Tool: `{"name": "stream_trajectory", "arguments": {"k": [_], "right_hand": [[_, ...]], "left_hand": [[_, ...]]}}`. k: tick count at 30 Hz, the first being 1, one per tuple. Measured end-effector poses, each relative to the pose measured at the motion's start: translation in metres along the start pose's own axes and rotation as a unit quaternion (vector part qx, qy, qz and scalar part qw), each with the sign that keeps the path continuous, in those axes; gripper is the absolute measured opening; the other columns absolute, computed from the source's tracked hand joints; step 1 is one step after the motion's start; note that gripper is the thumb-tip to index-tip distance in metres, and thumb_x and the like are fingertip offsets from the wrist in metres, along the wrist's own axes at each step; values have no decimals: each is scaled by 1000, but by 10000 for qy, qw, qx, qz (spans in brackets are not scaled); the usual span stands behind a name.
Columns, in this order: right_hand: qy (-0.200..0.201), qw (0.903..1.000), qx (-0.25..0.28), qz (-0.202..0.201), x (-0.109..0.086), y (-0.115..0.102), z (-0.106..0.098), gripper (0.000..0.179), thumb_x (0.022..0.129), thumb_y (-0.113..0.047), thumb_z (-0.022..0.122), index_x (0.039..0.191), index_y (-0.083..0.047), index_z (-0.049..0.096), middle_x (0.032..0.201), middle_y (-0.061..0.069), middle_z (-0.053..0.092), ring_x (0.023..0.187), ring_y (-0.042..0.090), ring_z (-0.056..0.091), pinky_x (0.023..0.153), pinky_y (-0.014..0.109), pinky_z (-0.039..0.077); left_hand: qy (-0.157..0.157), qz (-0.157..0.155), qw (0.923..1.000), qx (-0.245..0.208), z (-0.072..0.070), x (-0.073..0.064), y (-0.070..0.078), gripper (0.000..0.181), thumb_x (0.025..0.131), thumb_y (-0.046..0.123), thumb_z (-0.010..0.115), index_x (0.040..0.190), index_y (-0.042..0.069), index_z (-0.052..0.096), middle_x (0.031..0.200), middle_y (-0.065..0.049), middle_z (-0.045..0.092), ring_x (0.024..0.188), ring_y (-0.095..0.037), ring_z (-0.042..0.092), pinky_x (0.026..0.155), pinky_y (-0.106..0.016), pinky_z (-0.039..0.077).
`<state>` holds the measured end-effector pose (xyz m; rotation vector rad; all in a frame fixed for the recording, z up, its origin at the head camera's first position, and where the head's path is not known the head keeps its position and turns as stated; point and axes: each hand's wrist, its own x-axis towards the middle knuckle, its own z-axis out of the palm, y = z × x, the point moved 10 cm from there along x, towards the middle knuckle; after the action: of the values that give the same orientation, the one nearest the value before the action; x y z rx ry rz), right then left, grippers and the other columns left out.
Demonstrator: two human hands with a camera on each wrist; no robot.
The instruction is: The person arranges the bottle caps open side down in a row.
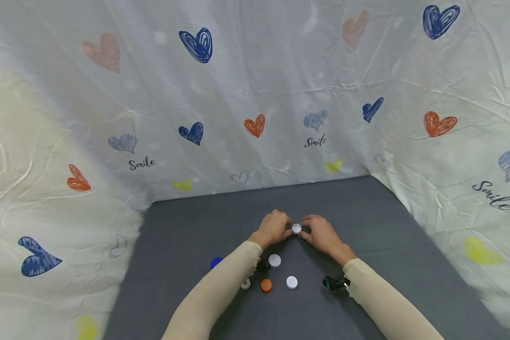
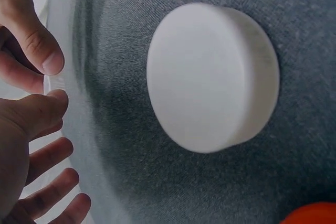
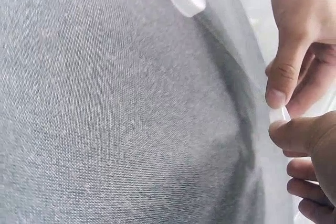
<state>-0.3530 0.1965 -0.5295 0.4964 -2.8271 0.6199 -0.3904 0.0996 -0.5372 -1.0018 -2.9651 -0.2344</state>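
Both hands meet over the far middle of the dark table, pinching one small white bottle cap (image 1: 296, 228) between them. My left hand (image 1: 275, 225) has thumb and forefinger at its left side. From the right, my right hand (image 1: 320, 233) holds the opposite side in the same way. The fingertips cover much of the cap's edge in both wrist views. Nearer the body, a white cap (image 1: 274, 260) lies beside the left wrist. It fills the middle of the left wrist view as a plain white disc (image 2: 205, 77).
Another white cap (image 1: 292, 282) and an orange cap (image 1: 266, 285) lie nearer on the grey table (image 1: 187, 236). The left sleeve partly hides a blue cap (image 1: 216, 262) and a pale cap (image 1: 245, 284). A heart-printed white curtain (image 1: 280, 104) hangs around the table.
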Motion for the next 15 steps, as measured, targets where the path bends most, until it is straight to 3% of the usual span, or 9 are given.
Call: {"name": "stream_trajectory", "arguments": {"k": [11, 15], "right_hand": [[250, 9993, -12, -272, -6, -18, -19, 30, 85, -25, 81, 108, -6, 77, 117, 12, 71, 109, 32, 66, 90, 50, 54], [362, 9984, 21, -424, -8, -30, -28, 31, 85, -25, 81, 110, -7, 77, 118, 12, 70, 110, 32, 66, 90, 51, 54]], "left_hand": [[376, 475, 9975, 359, -25, -17, 9, 27, 91, 42, 73, 113, 27, 77, 106, 7, 73, 99, -17, 65, 83, -37, 56], [472, 526, 9972, 264, -39, -27, 11, 27, 91, 39, 73, 115, 26, 77, 109, 8, 74, 100, -16, 66, 84, -36, 56]]}}
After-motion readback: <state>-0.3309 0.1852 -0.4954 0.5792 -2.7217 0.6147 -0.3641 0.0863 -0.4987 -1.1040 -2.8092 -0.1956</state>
